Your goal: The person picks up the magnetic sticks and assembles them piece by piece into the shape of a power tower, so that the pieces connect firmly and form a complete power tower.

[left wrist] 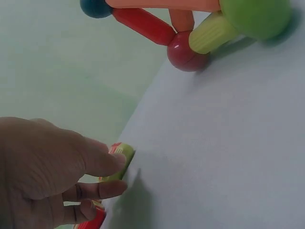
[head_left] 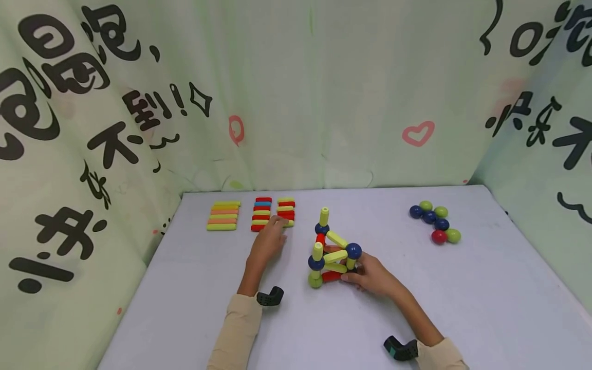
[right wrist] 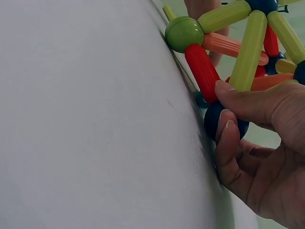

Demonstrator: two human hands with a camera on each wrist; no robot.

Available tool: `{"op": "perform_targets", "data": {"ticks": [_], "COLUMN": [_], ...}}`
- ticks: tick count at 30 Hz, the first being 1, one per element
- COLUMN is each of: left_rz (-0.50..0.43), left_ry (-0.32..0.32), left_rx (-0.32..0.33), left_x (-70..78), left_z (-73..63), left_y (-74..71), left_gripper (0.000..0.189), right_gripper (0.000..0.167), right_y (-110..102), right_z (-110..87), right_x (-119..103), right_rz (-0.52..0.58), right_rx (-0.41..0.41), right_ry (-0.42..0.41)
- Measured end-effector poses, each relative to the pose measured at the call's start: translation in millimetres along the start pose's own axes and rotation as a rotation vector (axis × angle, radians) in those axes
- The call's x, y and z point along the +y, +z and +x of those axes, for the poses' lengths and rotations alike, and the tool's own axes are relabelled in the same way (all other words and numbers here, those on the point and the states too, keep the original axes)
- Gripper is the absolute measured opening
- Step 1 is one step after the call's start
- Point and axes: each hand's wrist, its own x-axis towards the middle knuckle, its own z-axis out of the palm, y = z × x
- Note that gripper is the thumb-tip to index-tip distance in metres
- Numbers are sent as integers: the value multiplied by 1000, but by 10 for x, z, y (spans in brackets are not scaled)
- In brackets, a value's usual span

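Observation:
A frame of magnetic rods and balls (head_left: 335,255) stands mid-table, with two yellow-green rods pointing up from dark blue balls. My right hand (head_left: 372,276) grips its lower right corner. In the right wrist view, thumb and fingers pinch around a dark blue ball (right wrist: 214,119) and the end of a red rod (right wrist: 202,71). My left hand (head_left: 270,239) reaches over the near end of the right-hand column of short rods (head_left: 286,203). Its thumb and fingertips close on a yellow-green rod (left wrist: 125,151), which they partly cover.
Another column of short rods (head_left: 262,207) lies left of the left hand. Farther left are longer yellow and orange rods (head_left: 224,216) in a row. Loose blue, green and red balls (head_left: 429,217) sit at the back right. A printed curtain (head_left: 324,103) hangs behind the table.

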Motion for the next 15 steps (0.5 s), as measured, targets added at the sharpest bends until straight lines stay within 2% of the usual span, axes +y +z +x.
{"op": "perform_targets", "data": {"ticks": [6,9,15], "left_rz": [35,71,135], "left_ry": [-3,-14,-17], "left_rx": [-31,-46,-65], "left_x": [20,45,115], "left_z": [54,70,62], "left_y": [12,22,61], "left_gripper": [52,53,32], "right_gripper": [59,58,56], "right_y": [-32,-27,-32], "right_z": [-3,-7,-8], "right_x": [0,11,41], "right_rz": [24,40,70], "right_rx": [-48,-56,-63], "right_ry": [-3,-7,-14]}}
